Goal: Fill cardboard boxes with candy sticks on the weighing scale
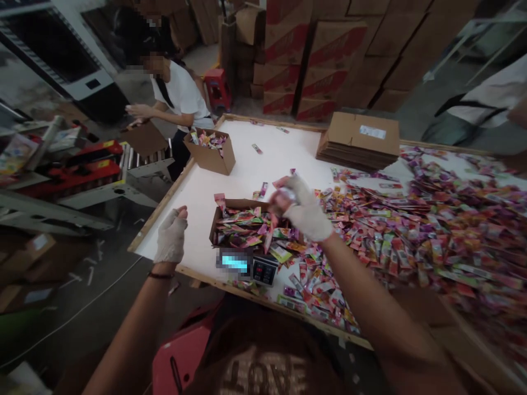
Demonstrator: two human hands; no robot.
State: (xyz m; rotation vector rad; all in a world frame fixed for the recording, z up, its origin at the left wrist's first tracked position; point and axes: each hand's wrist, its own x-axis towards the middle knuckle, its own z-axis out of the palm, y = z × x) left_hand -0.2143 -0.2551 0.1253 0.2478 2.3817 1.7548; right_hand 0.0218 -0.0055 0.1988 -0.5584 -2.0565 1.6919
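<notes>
My right hand (pixel 302 211), in a pale fingerless glove, is above the right end of an open cardboard box (pixel 213 227). Its fingers close on a shiny small packet (pixel 287 193), blurred by motion. Many colourful slim packets (pixel 242 226) fill the box on the table. My left hand (pixel 171 237), gloved the same way, hovers by the table's left edge, apart from the box. Its fingers are curled in, and nothing shows in them. Just in front of the box is a scale (pixel 264 270) with a lit display.
A large heap of packets (pixel 395 236) covers the table's right side. Flattened cartons (pixel 358 140) are stacked at the back. A filled box (pixel 216 156) stands at the far left corner, near a seated person (pixel 181 93) beside a roller conveyor (pixel 140 159).
</notes>
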